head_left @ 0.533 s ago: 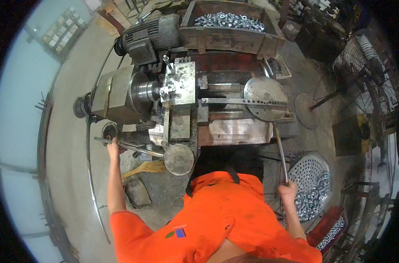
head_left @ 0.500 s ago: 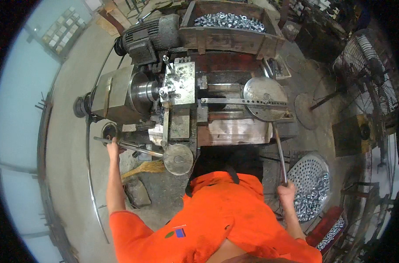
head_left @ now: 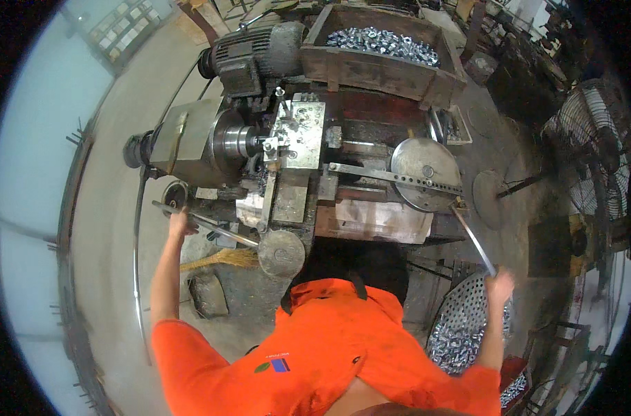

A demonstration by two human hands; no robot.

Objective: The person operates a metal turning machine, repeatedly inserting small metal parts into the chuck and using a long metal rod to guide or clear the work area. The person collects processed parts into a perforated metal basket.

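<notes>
My left hand [head_left: 179, 222] is wrapped round a steel lever rod [head_left: 226, 234] that runs to a small round metal disc [head_left: 281, 254] at the lathe's front. A second steel lever [head_left: 475, 240], slanting down from the large round plate [head_left: 426, 173], has its end in my closed right hand [head_left: 500, 284]. Across that plate lies a flat bar with a row of holes [head_left: 376, 173]. Left of it stands the lathe's tool block [head_left: 305, 135], facing the chuck [head_left: 235, 142]. Whatever sits in the chuck is too small to make out.
Behind the lathe are a motor [head_left: 256, 59] and a wooden box [head_left: 384, 73] of shiny metal parts. A perforated basket [head_left: 461, 305] holding similar parts is below my right hand. A fan [head_left: 585, 149] stands at right; a straw broom [head_left: 229, 258] lies at left.
My right hand has swung its lever outward to the right, and the large plate has turned with it. My left hand still grips its rod. The whole view has shifted slightly.
</notes>
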